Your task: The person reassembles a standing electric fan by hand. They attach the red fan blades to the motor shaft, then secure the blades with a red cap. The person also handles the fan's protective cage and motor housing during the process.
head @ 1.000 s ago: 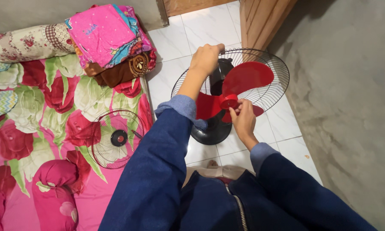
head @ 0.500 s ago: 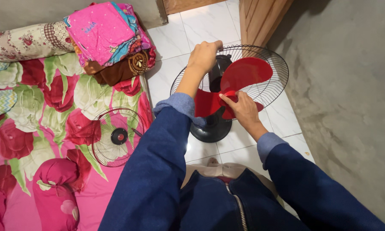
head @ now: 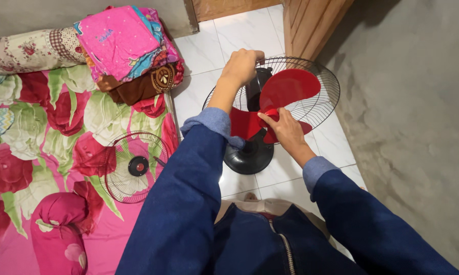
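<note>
A small floor fan stands on white tiles, with a red blade [head: 289,87], a black rear wire guard [head: 325,94] and a round black base [head: 250,158]. My left hand [head: 242,66] grips the top of the fan's black motor housing behind the blade. My right hand [head: 285,130] pinches the red hub at the middle of the blade. The fan's detached front grille [head: 132,165] lies flat on the flowered mattress to the left.
A pink flowered mattress [head: 46,132] covers the left side, with a stack of folded clothes [head: 127,46] and a patterned bolster [head: 31,51] at its far end. A grey wall [head: 418,102] runs along the right. A wooden door frame [head: 311,20] stands behind the fan.
My right hand has shifted slightly on the hub, and the blade has turned a little. My left hand stays on the motor housing.
</note>
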